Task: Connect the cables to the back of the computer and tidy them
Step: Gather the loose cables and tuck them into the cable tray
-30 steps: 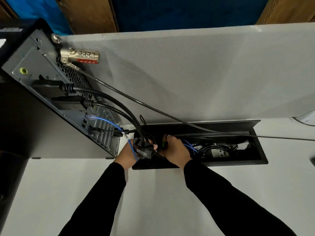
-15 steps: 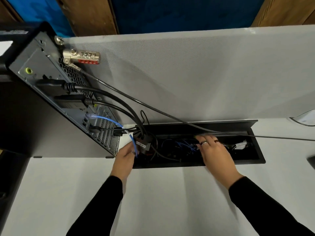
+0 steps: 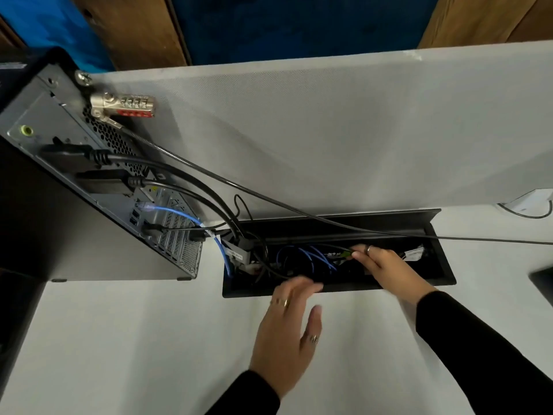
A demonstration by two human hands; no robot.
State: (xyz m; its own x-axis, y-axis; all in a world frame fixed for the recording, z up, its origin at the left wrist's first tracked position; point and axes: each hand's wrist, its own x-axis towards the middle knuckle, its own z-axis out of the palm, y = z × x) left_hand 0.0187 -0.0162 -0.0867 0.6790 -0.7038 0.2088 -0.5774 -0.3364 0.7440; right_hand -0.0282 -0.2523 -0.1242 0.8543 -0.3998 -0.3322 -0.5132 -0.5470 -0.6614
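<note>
The computer tower (image 3: pixel 68 163) stands at the left with its back panel toward me. Two thick black cables (image 3: pixel 191 187) and a blue network cable (image 3: pixel 185 215) run from it down into the black cable tray (image 3: pixel 443 265) sunk in the desk. Loose blue and black wires (image 3: pixel 311 259) lie coiled inside the tray. My right hand (image 3: pixel 386 268) reaches into the tray and pinches a small green-tipped plug (image 3: pixel 346 253). My left hand (image 3: pixel 287 333) hovers over the desk at the tray's front edge, fingers spread, holding nothing.
A combination lock (image 3: pixel 125 104) hangs on the tower; its steel cable (image 3: pixel 299 209) stretches right across the tray. A grey divider panel (image 3: pixel 344 130) stands behind the tray. A white device (image 3: pixel 529 202) sits at the far right, and a dark object (image 3: pixel 543 280) at the right edge.
My left hand has let go of the cable bundle at the tray's left end and pulled back to the right over the desk. My right hand stays inside the tray, now pinching the green-tipped plug.
</note>
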